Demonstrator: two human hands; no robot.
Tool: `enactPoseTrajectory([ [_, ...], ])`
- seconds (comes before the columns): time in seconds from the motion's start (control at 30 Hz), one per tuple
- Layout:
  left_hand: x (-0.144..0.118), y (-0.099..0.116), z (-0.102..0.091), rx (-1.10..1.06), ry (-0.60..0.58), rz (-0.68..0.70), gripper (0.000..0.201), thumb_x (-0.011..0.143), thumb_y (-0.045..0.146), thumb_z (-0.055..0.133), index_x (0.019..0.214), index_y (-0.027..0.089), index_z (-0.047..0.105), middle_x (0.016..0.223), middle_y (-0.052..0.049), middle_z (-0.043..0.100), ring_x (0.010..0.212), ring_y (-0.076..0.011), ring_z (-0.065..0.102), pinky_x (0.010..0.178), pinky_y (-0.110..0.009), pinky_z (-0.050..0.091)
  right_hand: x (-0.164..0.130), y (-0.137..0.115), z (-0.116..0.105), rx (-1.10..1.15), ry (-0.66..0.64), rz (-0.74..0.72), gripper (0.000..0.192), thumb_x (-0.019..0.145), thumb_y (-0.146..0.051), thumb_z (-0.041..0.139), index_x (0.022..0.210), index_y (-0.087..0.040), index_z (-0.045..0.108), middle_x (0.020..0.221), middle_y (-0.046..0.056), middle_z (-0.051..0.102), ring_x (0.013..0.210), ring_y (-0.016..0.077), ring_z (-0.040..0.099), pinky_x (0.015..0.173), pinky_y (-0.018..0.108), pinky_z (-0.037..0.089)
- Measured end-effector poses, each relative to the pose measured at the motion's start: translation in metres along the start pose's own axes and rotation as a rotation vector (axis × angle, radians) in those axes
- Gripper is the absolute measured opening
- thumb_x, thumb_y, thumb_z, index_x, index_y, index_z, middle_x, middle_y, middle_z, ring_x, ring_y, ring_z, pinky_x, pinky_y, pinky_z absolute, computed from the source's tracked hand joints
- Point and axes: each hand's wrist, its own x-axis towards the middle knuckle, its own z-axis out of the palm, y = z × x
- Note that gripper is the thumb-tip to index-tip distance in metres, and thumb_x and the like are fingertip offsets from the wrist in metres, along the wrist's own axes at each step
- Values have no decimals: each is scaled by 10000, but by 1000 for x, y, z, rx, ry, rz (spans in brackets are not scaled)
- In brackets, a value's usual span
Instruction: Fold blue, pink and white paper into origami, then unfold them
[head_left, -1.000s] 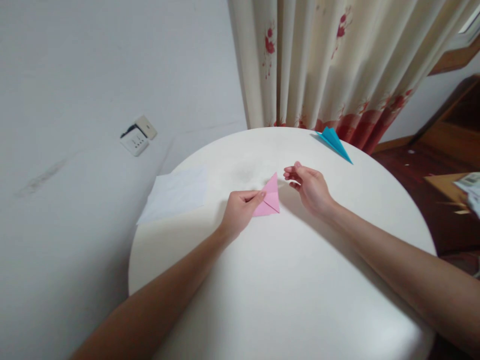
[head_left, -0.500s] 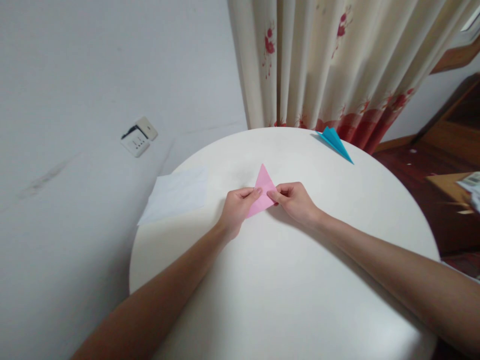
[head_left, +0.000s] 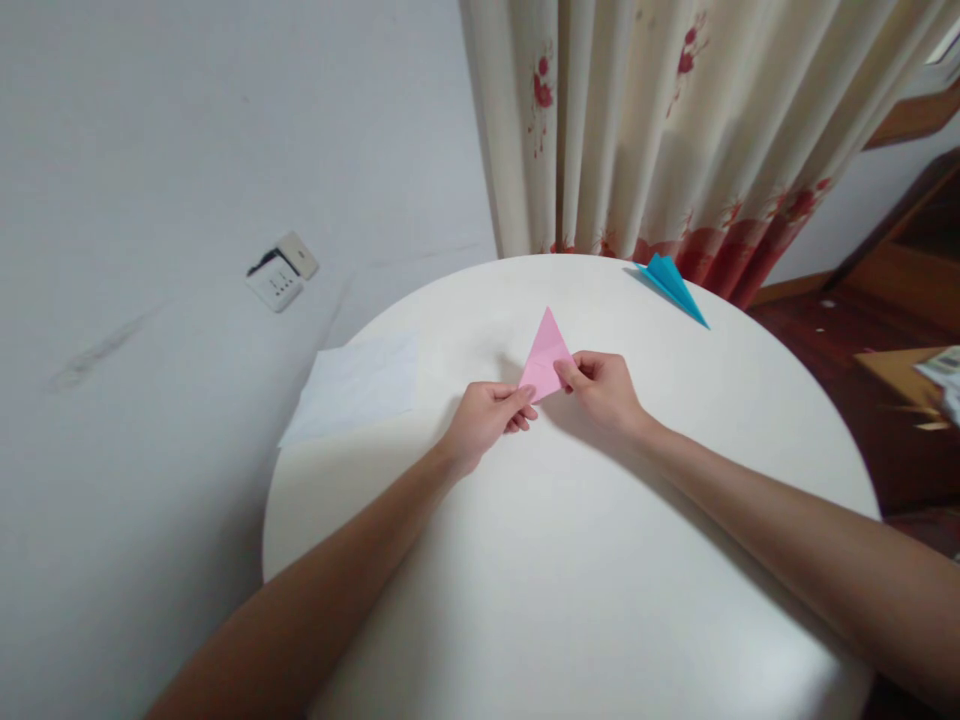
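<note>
A folded pink paper, pointed at its far end, is held between my hands above the white table. My left hand pinches its lower left corner, thumb on top and fingers beneath. On the other side, my right hand grips the right edge between thumb and fingers. A faint crease runs across the paper. Its underside is hidden.
The round white table stands against a wall and a floral curtain. White paper sheets lie at its left edge, and a blue paper plane at the far right. A wall socket is on the left.
The pink paper has shifted away from me and a little right. My left hand has slid to its lower left corner, while my right hand has moved slightly right and farther off.
</note>
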Motion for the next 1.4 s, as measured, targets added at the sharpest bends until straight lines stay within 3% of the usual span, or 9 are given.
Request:
enactPoseTrajectory([
  [0.23,0,-1,0,-3,16,46,362,785,485,688,775,126,736,621,-37,623,529,-100,521,504,-232,382,15,9,-14,29,135,71,392,819,-465,606,560,-173,563,527,3,523,495,108,412,489,271,277],
  [0.37,3,-1,-1,-59,136,109,352,811,473,645,744,132,698,619,-24,596,536,-101,518,512,-232,385,22,18,-21,77,190,112,388,802,-489,634,583,-172,580,548,14,543,497,108,408,494,272,291],
  [0.5,6,-2,-4,-108,250,182,361,849,499,601,854,145,671,715,-31,622,621,-117,561,532,-222,398,16,11,-15,123,60,131,420,779,-529,658,577,-175,561,544,1,522,503,103,397,501,273,276],
  [0.6,7,-2,-4,-83,163,176,424,863,543,586,950,139,684,812,-62,666,685,-138,587,568,-235,418,5,2,-6,116,-152,119,462,770,-580,655,585,-172,546,544,-20,479,511,95,367,500,270,242],
  [0.7,6,-4,-2,-77,60,156,487,850,582,595,905,111,708,782,-67,676,678,-147,578,611,-256,420,-5,-3,0,89,-403,64,491,787,-615,630,608,-166,542,567,-34,440,533,89,338,512,267,227],
  [0.8,5,-4,-1,-137,1,125,499,833,570,631,990,106,721,784,-64,686,696,-153,586,633,-254,406,-9,-2,1,129,-545,30,499,810,-621,610,621,-166,528,587,-36,429,548,87,328,523,265,223],
  [0.93,3,1,-4,-355,-109,110,442,846,491,645,1147,170,685,919,-65,695,806,-171,622,703,-260,449,-10,-4,1,241,-562,82,498,797,-632,630,662,-158,559,593,-28,455,547,88,339,518,261,223],
  [1.07,0,7,-6,-511,-167,96,367,872,461,618,1125,204,685,1092,-74,672,929,-188,623,790,-279,479,-11,-12,1,334,-559,111,497,767,-626,670,648,-154,568,591,-29,473,544,82,348,525,263,233],
  [1.4,0,10,-5,-462,-107,190,307,866,415,650,1064,182,678,1056,-77,688,777,-134,586,688,-240,447,-11,-5,2,329,-566,110,481,792,-607,659,678,-143,599,607,-29,478,552,85,363,535,261,251],
])
